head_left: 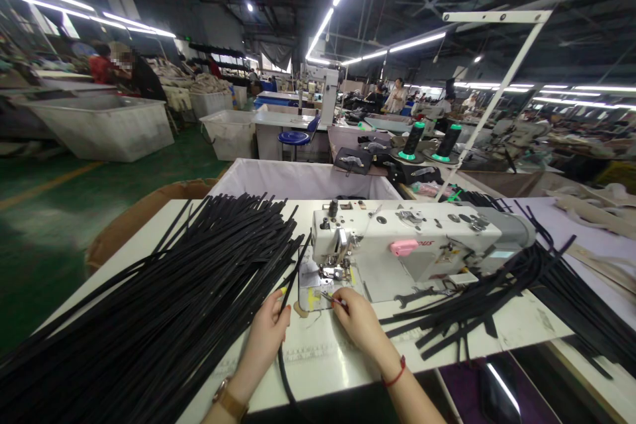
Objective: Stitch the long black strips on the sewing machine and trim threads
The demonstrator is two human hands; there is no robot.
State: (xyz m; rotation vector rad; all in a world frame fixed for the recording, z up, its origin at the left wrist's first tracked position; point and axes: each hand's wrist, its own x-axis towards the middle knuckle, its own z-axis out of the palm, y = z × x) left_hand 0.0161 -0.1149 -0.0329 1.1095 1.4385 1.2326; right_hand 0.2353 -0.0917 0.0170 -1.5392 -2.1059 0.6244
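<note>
A white sewing machine (368, 238) stands on a pale worktable, with its presser foot above a metal plate (309, 277). My left hand (271, 321) is closed on a narrow black strap (284, 374), left of the plate. The strap's upper end leans toward the machine, and its lower part hangs over the table's front edge. My right hand (354, 315) pinches a small pointed metal tool (326, 296), tweezers or thread snips, with its tip over the plate's front. A large pile of black straps (163, 298) lies beside my left hand.
More black straps (472, 298) lie to the right, near a wrench (415, 296). Black thread cones (412, 140) stand behind the machine, beside a white thread stand (497, 96). A fabric-lined bin (298, 179) sits behind the table. Several people work farther back.
</note>
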